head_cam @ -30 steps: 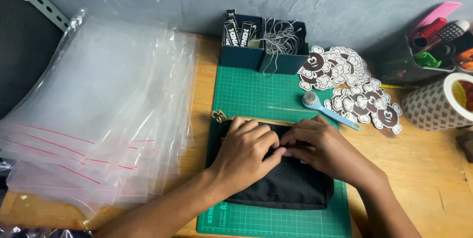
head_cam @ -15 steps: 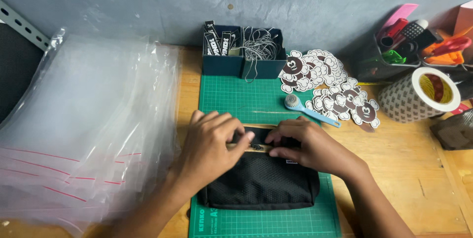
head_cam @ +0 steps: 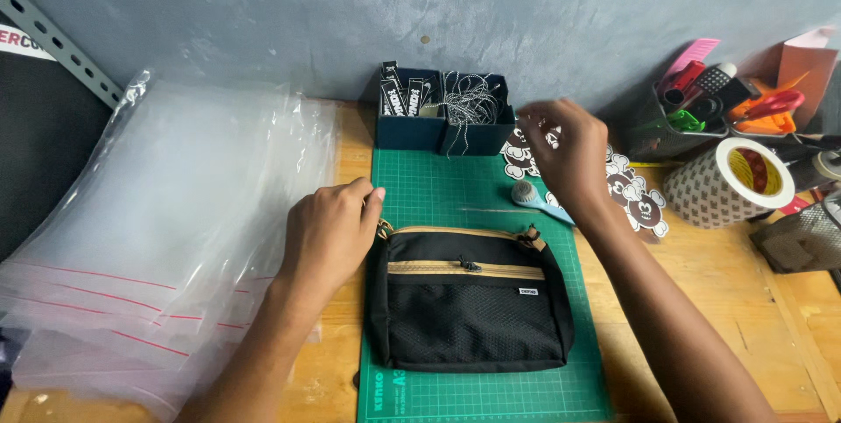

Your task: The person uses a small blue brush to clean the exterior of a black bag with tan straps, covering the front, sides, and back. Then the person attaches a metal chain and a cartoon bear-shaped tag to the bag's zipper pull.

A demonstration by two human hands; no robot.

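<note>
— From the head view, where does the pouch sit?

— The black pouch [head_cam: 473,300] with tan zips and a mesh front lies flat on the green cutting mat [head_cam: 438,186], low in the middle, on the wooden counter [head_cam: 753,318].

— And the hands?

— The left hand [head_cam: 328,235] rests at the pouch's 10 o'clock corner, fingers loosely curled, fingertips by the small metal ring there; it grips nothing that I can see. The right hand [head_cam: 569,151] is lifted at the pouch's 1 o'clock, above the pile of round cartoon stickers [head_cam: 635,200], fingers bent and drawn toward the thumb. Whether it pinches anything, I cannot tell.

— What surrounds them?

— A stack of clear zip bags [head_cam: 166,239] with red strips at 9 o'clock. A dark blue box [head_cam: 442,130] at 12 o'clock, holding black tags and tangled string. A small blue-handled tool [head_cam: 536,200] just below the right hand. At 2 o'clock, a tape roll [head_cam: 731,182] and a holder of scissors and pens [head_cam: 701,99].
</note>
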